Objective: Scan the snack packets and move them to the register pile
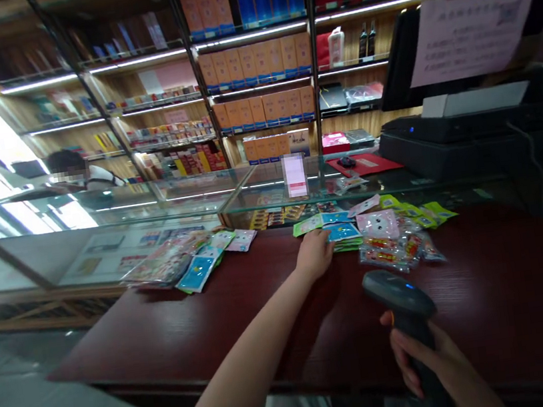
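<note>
My left hand reaches across the dark red counter to a small stack of blue and green snack packets. Its fingers are curled at the left edge of the stack and appear to grip a packet; the fingertips are partly hidden. In my right hand is a dark barcode scanner, held by its handle with the head pointing away to the left. Beside the stack lie a pink packet with a cartoon face, clear packets with red and yellow labels and yellow-green packets.
Another pile of packets lies on the counter's left. Glass display cases border the far edge. A phone stands on the glass. A monitor and black machine are at right. Someone sits behind the left case.
</note>
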`<state>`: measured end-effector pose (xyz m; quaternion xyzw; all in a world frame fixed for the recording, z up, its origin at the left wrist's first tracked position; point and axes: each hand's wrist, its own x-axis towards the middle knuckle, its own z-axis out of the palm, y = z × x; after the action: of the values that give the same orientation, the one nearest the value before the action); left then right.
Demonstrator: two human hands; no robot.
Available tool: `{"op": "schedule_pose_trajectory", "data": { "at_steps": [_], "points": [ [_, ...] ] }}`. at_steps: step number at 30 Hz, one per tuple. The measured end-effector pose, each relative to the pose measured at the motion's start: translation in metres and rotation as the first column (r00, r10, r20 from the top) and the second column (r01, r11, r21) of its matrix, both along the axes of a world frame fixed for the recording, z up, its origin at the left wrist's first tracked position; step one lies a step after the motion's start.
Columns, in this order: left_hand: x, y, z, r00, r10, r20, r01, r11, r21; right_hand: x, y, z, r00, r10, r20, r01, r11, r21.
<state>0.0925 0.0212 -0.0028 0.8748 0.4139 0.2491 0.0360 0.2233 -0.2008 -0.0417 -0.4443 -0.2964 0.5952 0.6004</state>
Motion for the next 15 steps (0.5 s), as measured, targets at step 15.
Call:
{"op": "schedule_pose_trajectory", "data": {
  "at_steps": [15],
  "points": [
    [-0.153,0.044,0.0,0.669,0.713,-0.21,-0.717,0.693,0.07,-0.04,0.012,0.02,0.987,0.12,0.105,-0.114,0.992,-0.061]
  ]
}}
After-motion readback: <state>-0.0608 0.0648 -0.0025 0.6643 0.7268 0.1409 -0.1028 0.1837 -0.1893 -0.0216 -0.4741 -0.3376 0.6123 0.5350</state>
